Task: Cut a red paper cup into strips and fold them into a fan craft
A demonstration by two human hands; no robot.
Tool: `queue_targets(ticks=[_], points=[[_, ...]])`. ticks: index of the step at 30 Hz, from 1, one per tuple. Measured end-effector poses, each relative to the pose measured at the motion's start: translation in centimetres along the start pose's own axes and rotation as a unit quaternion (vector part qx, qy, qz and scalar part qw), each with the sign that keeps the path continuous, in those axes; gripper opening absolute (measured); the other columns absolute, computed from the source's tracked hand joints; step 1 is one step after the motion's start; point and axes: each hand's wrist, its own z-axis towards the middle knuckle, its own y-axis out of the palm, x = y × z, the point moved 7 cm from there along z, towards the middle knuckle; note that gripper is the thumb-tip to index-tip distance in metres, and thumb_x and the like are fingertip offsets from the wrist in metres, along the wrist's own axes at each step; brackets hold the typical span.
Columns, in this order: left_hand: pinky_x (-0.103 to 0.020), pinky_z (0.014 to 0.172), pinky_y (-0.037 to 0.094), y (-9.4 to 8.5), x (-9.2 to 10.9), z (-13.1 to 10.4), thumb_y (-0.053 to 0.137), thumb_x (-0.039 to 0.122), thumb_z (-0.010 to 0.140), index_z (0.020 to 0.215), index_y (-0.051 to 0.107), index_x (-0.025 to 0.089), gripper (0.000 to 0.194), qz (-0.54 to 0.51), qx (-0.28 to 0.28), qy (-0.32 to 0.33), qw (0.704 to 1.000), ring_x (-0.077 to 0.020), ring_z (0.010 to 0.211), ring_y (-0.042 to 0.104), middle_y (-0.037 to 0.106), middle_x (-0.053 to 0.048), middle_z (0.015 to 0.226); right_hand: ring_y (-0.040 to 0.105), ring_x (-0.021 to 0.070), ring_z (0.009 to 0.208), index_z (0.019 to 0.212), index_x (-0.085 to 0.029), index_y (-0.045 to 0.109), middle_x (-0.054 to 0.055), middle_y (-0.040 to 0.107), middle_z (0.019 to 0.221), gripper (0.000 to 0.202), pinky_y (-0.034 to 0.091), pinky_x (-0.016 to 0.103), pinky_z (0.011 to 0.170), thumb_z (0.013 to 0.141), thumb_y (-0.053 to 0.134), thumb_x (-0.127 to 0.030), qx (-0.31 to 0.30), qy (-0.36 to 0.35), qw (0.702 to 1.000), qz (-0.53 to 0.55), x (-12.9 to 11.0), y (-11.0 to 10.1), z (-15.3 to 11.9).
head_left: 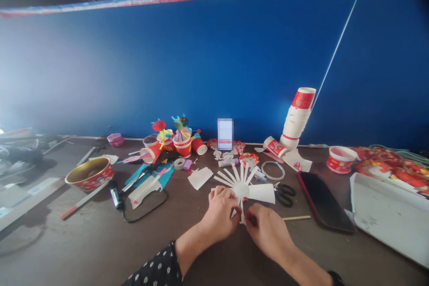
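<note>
The cut cup [240,189] lies splayed on the worktop [100,250], just beyond the hands. Much of its wall is narrow strips; a wide flap [263,193] remains uncut. The left hand [223,212] grasps the cut cup; the right hand's [270,230] grip cannot be told.

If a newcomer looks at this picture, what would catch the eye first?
Probably the white paper cutout, spread like a fan above the dark table, with the left hand and right hand at its near side. Next comes the leaning stack of paper cups, right of centre before the blue wall.
</note>
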Motion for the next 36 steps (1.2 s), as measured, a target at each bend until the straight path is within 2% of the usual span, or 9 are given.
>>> queue_targets(ticks=[3,5,8,15,18,21,24,29,36], points=[[-0.038,0.086,0.028,-0.2,0.8,-0.3,0.063,0.015,0.064,0.067,0.069,0.023,0.01,0.002,-0.006,0.06,0.998,-0.0216,0.096,0.043,0.059,-0.001,0.093,0.062,0.0161,0.071,0.074,-0.023,0.065,0.002,0.068,0.075,0.018,0.033,0.024,0.057,0.079,0.048,-0.02,-0.004,-0.004,1.0,0.002,0.0,0.1,0.0],[-0.039,0.086,0.027,-0.1,1.0,-0.5,0.066,0.017,0.062,0.068,0.07,0.024,0.009,0.005,-0.015,0.076,0.997,-0.0221,0.097,0.042,0.059,-0.001,0.095,0.063,0.0164,0.072,0.075,-0.024,0.066,0.002,0.068,0.078,0.019,0.034,0.024,0.058,0.079,0.048,-0.02,-0.003,-0.007,1.0,0.006,0.0,0.0,0.0],[-0.039,0.085,0.027,0.2,1.2,-0.5,0.065,0.021,0.067,0.065,0.069,0.023,0.004,0.015,-0.025,0.086,0.996,-0.0221,0.096,0.042,0.059,-0.002,0.095,0.063,0.017,0.072,0.075,-0.024,0.067,0.002,0.068,0.078,0.02,0.035,0.024,0.058,0.08,0.047,-0.021,-0.004,-0.012,1.0,0.01,-0.1,0.0,-0.1],[-0.039,0.084,0.027,0.8,1.4,-0.5,0.061,0.018,0.069,0.058,0.062,0.017,0.012,0.05,-0.039,0.086,0.994,-0.0228,0.098,0.043,0.06,-0.002,0.097,0.062,0.0167,0.071,0.076,-0.023,0.066,0.003,0.067,0.076,0.019,0.036,0.024,0.06,0.081,0.048,-0.021,-0.007,-0.021,1.0,0.014,-0.1,-0.2,-0.1],[-0.038,0.084,0.027,0.8,1.5,-0.5,0.062,0.018,0.069,0.062,0.064,0.018,0.008,0.058,-0.042,0.084,0.994,-0.0218,0.097,0.043,0.059,-0.002,0.096,0.061,0.0159,0.072,0.077,-0.021,0.066,0.003,0.066,0.078,0.02,0.038,0.023,0.062,0.081,0.046,-0.018,-0.007,-0.05,0.998,0.026,0.0,-0.8,-0.3],[-0.037,0.083,0.027,0.8,1.7,-0.5,0.062,0.02,0.071,0.064,0.064,0.019,0.007,0.065,-0.044,0.091,0.993,-0.0214,0.096,0.043,0.059,-0.001,0.094,0.06,0.0149,0.075,0.078,-0.021,0.065,0.002,0.064,0.082,0.023,0.038,0.023,0.064,0.082,0.043,-0.013,0.004,-0.108,0.994,0.018,-0.4,-1.5,-1.0],[-0.037,0.082,0.028,0.9,1.6,-0.5,0.059,0.02,0.073,0.063,0.063,0.019,0.01,0.076,-0.04,0.089,0.992,-0.0216,0.096,0.043,0.059,-0.002,0.091,0.058,0.0148,0.076,0.077,-0.02,0.064,0.001,0.064,0.079,0.023,0.037,0.023,0.065,0.081,0.044,-0.009,0.017,-0.151,0.988,-0.032,-1.2,-1.4,-1.6],[-0.038,0.083,0.029,0.8,1.6,-0.4,0.057,0.017,0.072,0.062,0.062,0.018,0.012,0.085,-0.025,0.086,0.992,-0.0219,0.095,0.043,0.059,-0.003,0.089,0.058,0.0148,0.071,0.073,-0.021,0.064,0.0,0.065,0.076,0.021,0.035,0.024,0.061,0.082,0.05,-0.008,0.022,-0.165,0.977,-0.134,-1.9,0.0,-1.9],[-0.04,0.084,0.03,0.7,1.7,-0.4,0.055,0.016,0.073,0.064,0.064,0.019,0.014,0.091,-0.03,0.076,0.992,-0.0224,0.096,0.043,0.059,-0.004,0.09,0.056,0.0147,0.066,0.068,-0.02,0.063,-0.001,0.064,0.072,0.021,0.034,0.026,0.057,0.074,0.058,-0.001,0.069,-0.208,0.959,-0.179,-2.6,0.5,-2.2]])
